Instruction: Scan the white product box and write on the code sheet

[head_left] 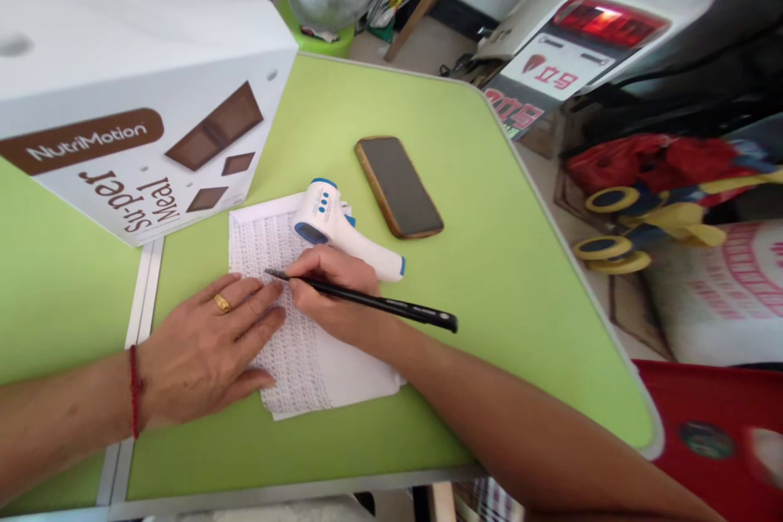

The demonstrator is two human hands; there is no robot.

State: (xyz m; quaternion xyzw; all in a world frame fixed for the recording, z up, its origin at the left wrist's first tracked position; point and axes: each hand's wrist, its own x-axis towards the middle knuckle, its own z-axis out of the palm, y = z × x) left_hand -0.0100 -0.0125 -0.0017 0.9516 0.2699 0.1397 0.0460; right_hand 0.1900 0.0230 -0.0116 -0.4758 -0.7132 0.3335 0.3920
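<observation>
Dense rows of writing filled the left part of the paper; its near right looked blank, so the page seemed only partly filled. The black pen had its tip over those rows, pointing left, its long axis running rightward and slightly nearer. The right hand pinched it; the left hand lay flat, fingers slightly spread, gripping nothing.

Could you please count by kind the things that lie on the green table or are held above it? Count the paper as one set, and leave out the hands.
Box: 1
Phone: 1
Thermometer: 1
Pen, in the right hand: 1
Paper set: 1 (number of sheets unclear)
Total: 5
</observation>
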